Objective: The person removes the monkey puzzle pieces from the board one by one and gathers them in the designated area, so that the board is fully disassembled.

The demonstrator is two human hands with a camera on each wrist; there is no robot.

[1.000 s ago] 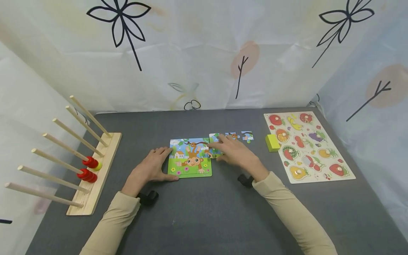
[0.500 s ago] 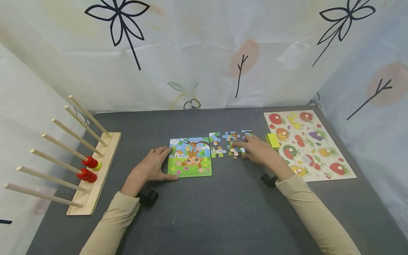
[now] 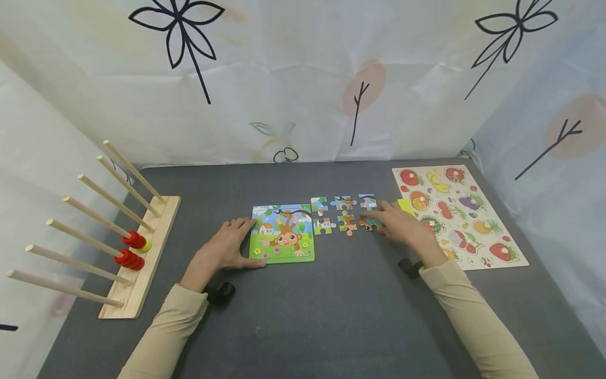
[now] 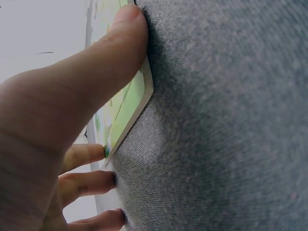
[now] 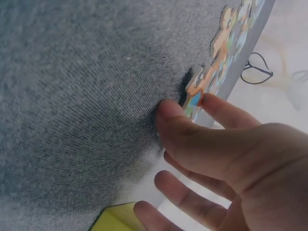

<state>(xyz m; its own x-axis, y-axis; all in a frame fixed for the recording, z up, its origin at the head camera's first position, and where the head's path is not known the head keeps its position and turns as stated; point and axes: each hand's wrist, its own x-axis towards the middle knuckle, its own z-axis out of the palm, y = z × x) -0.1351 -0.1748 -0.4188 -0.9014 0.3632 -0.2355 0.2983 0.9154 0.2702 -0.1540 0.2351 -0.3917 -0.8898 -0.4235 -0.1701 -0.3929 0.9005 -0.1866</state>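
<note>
In the head view, my left hand (image 3: 226,246) rests at the left edge of a monkey jigsaw board (image 3: 284,251). Its thumb lies along the board's front corner, and the fingers are spread along the side, as the left wrist view also shows. To the right of the board, my right hand (image 3: 402,225) pinches a small puzzle piece (image 5: 195,97) between thumb and index finger, at the right end of the lower row. Other puzzle pieces lie in two short rows, among them a monkey-face piece (image 3: 348,227) and a house piece (image 3: 323,226).
A yellow block (image 3: 406,206) sits just behind my right hand, beside a fruit peg puzzle board (image 3: 478,247). On the left stands a wooden peg rack (image 3: 153,237) with red rings (image 3: 129,260) and a yellow one. A printed cloth (image 3: 303,79) hangs behind the table.
My right hand has moved right from beside the board, taking the puzzle piece along to the end of the lower row and uncovering other pieces. My left hand has stayed put.
</note>
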